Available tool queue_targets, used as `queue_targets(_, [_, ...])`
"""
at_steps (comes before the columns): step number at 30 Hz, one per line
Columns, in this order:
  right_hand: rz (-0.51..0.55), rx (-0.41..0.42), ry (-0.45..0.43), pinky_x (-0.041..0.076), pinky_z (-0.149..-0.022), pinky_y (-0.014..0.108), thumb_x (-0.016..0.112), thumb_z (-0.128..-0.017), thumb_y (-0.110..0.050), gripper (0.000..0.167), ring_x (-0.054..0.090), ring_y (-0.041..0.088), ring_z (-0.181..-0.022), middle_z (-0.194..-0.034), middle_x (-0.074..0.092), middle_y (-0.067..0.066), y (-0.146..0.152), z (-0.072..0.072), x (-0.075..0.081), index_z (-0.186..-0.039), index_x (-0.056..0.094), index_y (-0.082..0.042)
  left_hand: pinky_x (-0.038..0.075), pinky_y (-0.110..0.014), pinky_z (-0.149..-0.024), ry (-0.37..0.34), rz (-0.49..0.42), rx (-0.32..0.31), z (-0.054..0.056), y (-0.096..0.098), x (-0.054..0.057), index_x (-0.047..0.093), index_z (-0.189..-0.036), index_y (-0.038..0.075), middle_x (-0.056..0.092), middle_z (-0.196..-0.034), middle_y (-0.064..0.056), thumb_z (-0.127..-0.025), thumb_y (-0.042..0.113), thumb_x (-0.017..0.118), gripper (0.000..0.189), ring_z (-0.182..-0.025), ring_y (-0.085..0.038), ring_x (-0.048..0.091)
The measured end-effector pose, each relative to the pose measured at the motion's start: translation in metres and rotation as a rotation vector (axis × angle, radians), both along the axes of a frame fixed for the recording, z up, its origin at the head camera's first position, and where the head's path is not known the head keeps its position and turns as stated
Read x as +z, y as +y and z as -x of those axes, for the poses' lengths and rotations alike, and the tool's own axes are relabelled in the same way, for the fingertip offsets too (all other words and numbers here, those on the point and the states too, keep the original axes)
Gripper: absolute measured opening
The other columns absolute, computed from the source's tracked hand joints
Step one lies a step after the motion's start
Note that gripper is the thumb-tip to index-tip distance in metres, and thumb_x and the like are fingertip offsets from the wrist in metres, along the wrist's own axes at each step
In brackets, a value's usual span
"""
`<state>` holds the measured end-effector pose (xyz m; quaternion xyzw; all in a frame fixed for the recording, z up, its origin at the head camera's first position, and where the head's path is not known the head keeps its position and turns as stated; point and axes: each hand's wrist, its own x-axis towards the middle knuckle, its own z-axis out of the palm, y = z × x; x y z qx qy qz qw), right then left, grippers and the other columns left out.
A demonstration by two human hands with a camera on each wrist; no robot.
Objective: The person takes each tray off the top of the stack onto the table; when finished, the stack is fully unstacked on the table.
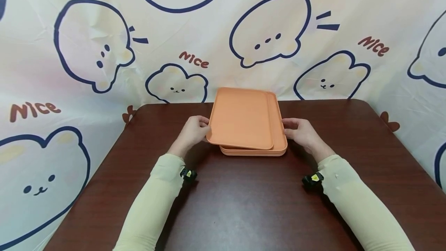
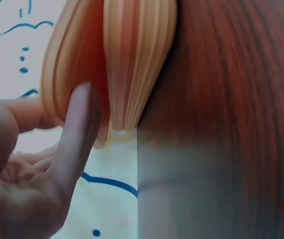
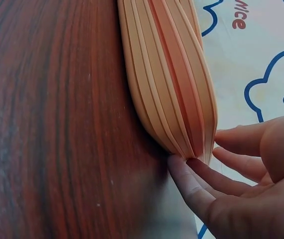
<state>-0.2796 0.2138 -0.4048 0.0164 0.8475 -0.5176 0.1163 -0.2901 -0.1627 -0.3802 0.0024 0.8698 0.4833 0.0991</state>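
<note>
A flat orange rectangular tray (image 1: 240,119) with rounded corners lies askew over a stack of like trays (image 1: 278,134). Its left side is raised, and a gap parts it from the stack in the left wrist view. My left hand (image 1: 193,131) pinches that raised edge, thumb on the upper side and a finger (image 2: 77,127) beneath. At the opposite side my right hand (image 1: 302,133) holds the edge of the stack, its fingertips (image 3: 182,172) against the lower trays and the thumb by the upper rim. In the right wrist view the stacked rims (image 3: 157,79) show as layered bands.
The stack stands near the far edge of a dark brown wooden table (image 1: 230,204). Right behind it hangs a pale cloth (image 1: 216,30) with cartoon outlines, which also runs along both sides. A black band (image 1: 188,174) is on each wrist.
</note>
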Motion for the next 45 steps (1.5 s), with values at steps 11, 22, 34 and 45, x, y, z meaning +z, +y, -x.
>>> queue_targets(11, [-0.014,0.003,0.001,0.043,-0.125,0.056,0.058,-0.11,-0.011,0.055,0.047,0.042,-0.152,-0.166,0.047,0.025,0.0,-0.001,0.003,-0.163,0.044,-0.002,0.065,-0.044,-0.094,-0.1,-0.393,-0.085,-0.018,-0.025,-0.006,0.036,-0.166,0.006,0.05,-0.156,-0.026,-0.103,-0.009,0.058,0.068,-0.118,-0.036,0.072])
queue_targets(22, [-0.033,0.017,0.003,0.042,-0.125,0.057,0.057,-0.111,-0.012,0.055,0.049,0.042,-0.151,-0.167,0.046,0.024,0.001,-0.002,-0.001,-0.164,0.045,-0.004,0.066,-0.035,-0.09,-0.06,-0.413,-0.005,-0.031,-0.05,-0.008,0.042,-0.164,0.007,0.053,-0.155,-0.025,-0.109,-0.005,0.052,0.057,-0.116,-0.03,0.073])
queue_targets(34, [-0.033,0.021,0.015,0.036,-0.128,0.06,0.057,-0.111,-0.011,0.055,0.042,0.043,-0.155,-0.168,0.045,0.024,0.003,-0.001,-0.002,-0.164,0.044,-0.004,0.065,-0.03,-0.089,-0.01,-0.436,0.098,-0.05,-0.109,-0.005,0.032,-0.169,0.002,0.044,-0.162,-0.031,-0.113,-0.002,0.044,0.057,-0.106,-0.011,0.074])
queue_targets(45, [-0.043,0.021,0.008,0.036,-0.127,0.062,0.059,-0.112,-0.015,0.057,0.041,0.044,-0.155,-0.169,0.043,0.024,0.005,-0.001,-0.004,-0.166,0.042,-0.006,0.063,-0.022,-0.089,0.037,-0.466,0.177,-0.068,-0.164,-0.003,0.025,-0.17,-0.001,0.04,-0.162,-0.031,-0.113,0.0,0.046,0.061,-0.101,0.0,0.075])
